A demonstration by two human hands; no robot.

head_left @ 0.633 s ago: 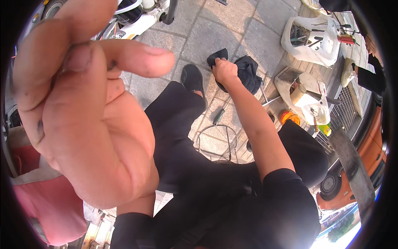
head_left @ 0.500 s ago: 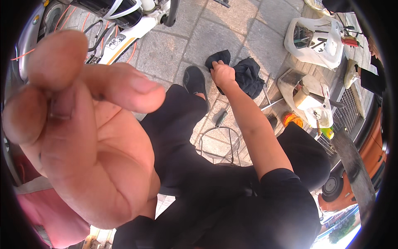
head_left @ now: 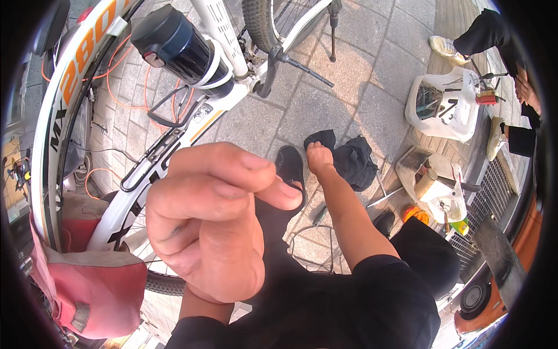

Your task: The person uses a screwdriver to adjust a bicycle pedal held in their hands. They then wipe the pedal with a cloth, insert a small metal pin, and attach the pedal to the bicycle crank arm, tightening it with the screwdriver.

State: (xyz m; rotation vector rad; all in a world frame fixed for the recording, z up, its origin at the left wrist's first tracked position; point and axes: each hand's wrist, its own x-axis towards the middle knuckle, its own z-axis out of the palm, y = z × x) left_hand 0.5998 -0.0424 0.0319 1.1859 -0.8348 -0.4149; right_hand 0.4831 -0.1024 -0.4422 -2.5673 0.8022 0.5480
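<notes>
black cloth gripped in rt hand, lt hand curled loosely, can't tell if fully closed.

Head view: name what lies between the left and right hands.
The head view shows a black shoe between the left hand and right hand.
</notes>
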